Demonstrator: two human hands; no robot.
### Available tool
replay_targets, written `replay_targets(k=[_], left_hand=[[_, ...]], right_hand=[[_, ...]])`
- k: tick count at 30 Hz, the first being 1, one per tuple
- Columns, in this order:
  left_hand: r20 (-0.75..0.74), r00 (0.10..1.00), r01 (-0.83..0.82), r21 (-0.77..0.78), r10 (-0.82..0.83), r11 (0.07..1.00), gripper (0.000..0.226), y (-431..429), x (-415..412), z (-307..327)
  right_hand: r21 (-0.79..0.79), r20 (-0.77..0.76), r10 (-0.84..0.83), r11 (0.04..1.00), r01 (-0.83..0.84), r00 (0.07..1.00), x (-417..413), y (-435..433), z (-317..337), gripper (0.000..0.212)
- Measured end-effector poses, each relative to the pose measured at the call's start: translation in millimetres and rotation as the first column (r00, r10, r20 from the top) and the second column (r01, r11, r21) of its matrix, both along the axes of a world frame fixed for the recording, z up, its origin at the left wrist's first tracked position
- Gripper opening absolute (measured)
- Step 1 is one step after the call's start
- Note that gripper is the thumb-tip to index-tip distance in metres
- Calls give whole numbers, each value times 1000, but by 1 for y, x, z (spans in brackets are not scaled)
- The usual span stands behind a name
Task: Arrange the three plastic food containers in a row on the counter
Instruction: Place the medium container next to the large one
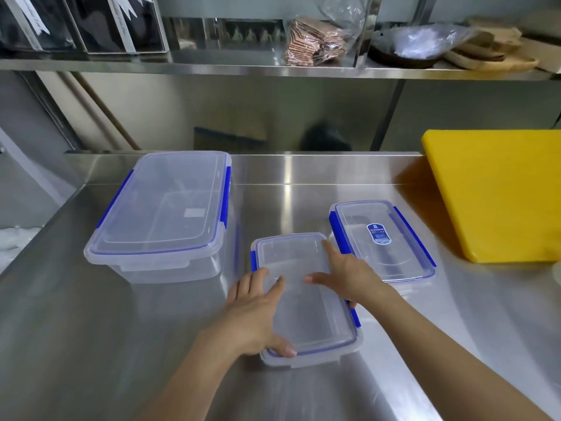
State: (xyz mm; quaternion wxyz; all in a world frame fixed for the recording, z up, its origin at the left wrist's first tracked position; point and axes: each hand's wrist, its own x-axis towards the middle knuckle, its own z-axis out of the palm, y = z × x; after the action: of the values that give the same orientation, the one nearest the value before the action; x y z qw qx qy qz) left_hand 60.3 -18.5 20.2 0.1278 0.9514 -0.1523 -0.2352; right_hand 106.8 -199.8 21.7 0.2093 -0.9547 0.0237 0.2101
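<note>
Three clear plastic containers with blue clips stand on the steel counter [303, 183]. The large container [164, 208] is at the left. A medium container [306, 311] sits in the middle, nearest to me. My left hand [255, 311] grips its left side, thumb over the near rim. My right hand [349, 278] lies on its right edge, fingers spread across the lid. The small flat container [391, 250] with a blue label stands just right of it, partly behind my right hand.
A thick yellow cutting board [498, 192] lies at the right, close to the small container. A steel shelf [273, 68] above the counter carries bagged items and dark boxes. The counter's left edge runs diagonally past the large container.
</note>
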Motion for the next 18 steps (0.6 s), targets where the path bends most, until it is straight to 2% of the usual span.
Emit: replay_targets(k=[4, 8, 10, 13, 16, 18], left_hand=[[119, 992, -19, -94, 30, 995, 80, -3, 14, 4], [100, 995, 7, -106, 3, 994, 67, 1, 40, -11], [68, 994, -75, -132, 85, 988, 69, -2, 55, -22], [189, 964, -166, -113, 185, 980, 80, -12, 76, -32], [289, 935, -190, -78, 205, 979, 102, -15, 100, -36], [328, 923, -186, -82, 203, 979, 107, -14, 117, -37]], right_hand=[[-130, 99, 71, 990, -58, 992, 29, 8, -9, 60], [-210, 174, 65, 977, -28, 983, 64, 14, -22, 54], [-223, 199, 67, 975, -22, 978, 82, 18, -27, 54], [-234, 218, 69, 972, -17, 974, 107, 25, -31, 55], [-243, 221, 67, 970, -11, 973, 133, 27, -32, 54], [-221, 227, 47, 975, 4, 973, 150, 28, -33, 53]])
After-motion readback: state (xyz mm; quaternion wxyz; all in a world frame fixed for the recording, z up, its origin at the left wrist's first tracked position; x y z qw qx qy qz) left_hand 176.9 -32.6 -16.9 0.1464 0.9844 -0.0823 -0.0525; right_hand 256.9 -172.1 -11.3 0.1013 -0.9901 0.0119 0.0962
